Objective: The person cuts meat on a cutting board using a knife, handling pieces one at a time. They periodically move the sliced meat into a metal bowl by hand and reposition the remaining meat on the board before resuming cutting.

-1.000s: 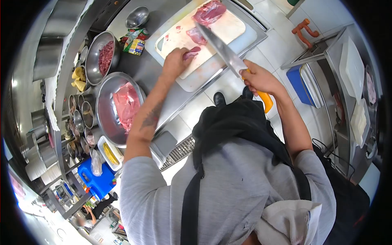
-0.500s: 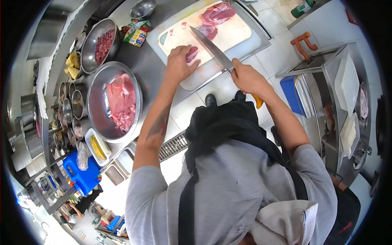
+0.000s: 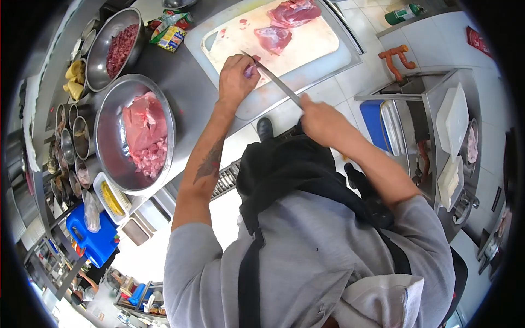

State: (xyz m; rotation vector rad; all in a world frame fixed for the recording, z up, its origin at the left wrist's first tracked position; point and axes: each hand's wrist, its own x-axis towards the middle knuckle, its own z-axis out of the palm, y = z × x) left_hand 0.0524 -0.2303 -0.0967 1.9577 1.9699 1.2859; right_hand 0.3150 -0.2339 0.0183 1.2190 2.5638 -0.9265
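My left hand (image 3: 236,82) is closed around a small piece of meat (image 3: 250,71) at the near edge of the white cutting board (image 3: 310,45). In my right hand (image 3: 324,121) is a long kitchen knife (image 3: 280,83), its blade pointing up and left. The blade's tip end lies right beside the left fingers and the small piece; whether it is cutting in cannot be made out. Farther back on the board rest a smaller chunk of red meat (image 3: 273,40) and a larger chunk (image 3: 295,12), with a few scraps near them.
Left of the board, a large steel bowl (image 3: 104,164) holds pale pink meat, whole and diced. Another steel bowl (image 3: 98,60) contains diced red meat. Colourful packets (image 3: 171,37) lie between bowls and board. A metal shelf unit (image 3: 432,98) with trays stands at the right.
My right hand has brought the knife left and nearer, from beside the smaller chunk to the left fingers. The left hand has closed more around the small piece. The whole view has shifted slightly.
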